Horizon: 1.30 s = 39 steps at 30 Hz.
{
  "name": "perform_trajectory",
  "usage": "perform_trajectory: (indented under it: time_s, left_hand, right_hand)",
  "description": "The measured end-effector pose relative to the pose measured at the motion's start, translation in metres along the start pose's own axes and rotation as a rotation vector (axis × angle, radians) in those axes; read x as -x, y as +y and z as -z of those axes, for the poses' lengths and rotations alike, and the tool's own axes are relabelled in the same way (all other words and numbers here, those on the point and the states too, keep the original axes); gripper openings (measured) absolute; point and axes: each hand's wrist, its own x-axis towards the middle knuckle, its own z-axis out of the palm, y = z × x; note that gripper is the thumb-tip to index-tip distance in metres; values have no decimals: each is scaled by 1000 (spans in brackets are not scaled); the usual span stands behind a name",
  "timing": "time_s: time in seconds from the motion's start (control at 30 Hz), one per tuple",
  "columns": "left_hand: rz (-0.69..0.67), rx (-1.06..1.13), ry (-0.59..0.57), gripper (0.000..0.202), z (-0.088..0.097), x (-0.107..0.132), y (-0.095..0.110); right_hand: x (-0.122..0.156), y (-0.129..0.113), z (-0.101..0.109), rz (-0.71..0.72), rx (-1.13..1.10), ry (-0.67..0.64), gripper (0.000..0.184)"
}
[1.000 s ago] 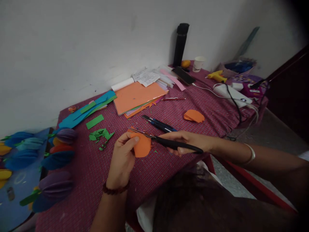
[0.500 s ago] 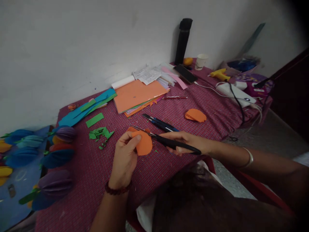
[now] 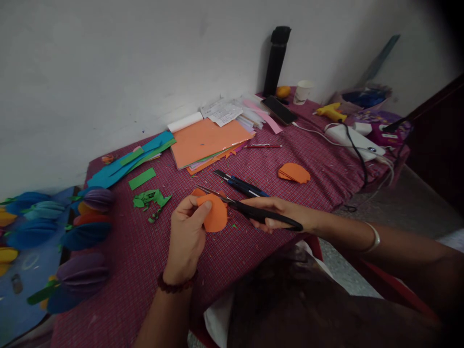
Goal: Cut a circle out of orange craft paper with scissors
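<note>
- Table (image 3: 141, 261): purple checked cloth, the work surface. The cutting is done above its near half.
- Sheets (image 3: 210, 140): orange on top, lying flat toward the wall, apart from the blades.
- Scissors (image 3: 268, 215): blades pointing left, lying along the upper edge of the held paper. The gap between the blades is too fine to judge. For a clean curve, slow, long bites near the pivot should serve better than snips with the tips.
- Left hand (image 3: 186, 237): thumb on top, fingers behind, pinching the paper by its left side. The thumb sits near the cutting line; advise turning the paper into the blades and shifting the pinch ahead of each bite.
- Right hand (image 3: 290, 210): wrapped round the black handles. A steady wrist is advised, with the left doing the turning.
- Knife (image 3: 241, 185): on the cloth just beyond the scissors; elbow room there looks limited.
- Scraps (image 3: 150, 197): green, crumpled, left of the work.
- Paper (image 3: 215, 217): orange, lower edge rounded, between the two hands, raised over the cloth.
- Stack (image 3: 295, 173): orange cut pieces, slightly fanned, well right of the paper; a ready guide for matching outline.
</note>
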Motion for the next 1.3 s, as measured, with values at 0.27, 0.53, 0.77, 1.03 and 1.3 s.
perform_trajectory:
  time_s: [0.27, 0.53, 0.77, 1.03, 1.3]
  left_hand:
    - [-27, 14, 13, 20, 1, 0, -3]
    - [-10, 0, 1, 22, -2, 0, -2]
    - [-11, -12, 7, 21, -1, -1, -3]
    - [-13, -21, 0, 18, -2, 0, -1]
    - [56, 25, -33, 16, -1, 0, 2]
  right_hand:
    - [2, 7, 2, -28, 46, 27, 74]
    - [0, 2, -4, -42, 39, 67, 79]
    - [0, 0, -6, -49, 12, 76, 78]
    - [2, -4, -6, -82, 19, 80, 78]
    - [4, -10, -2, -22, 112, 87, 68]
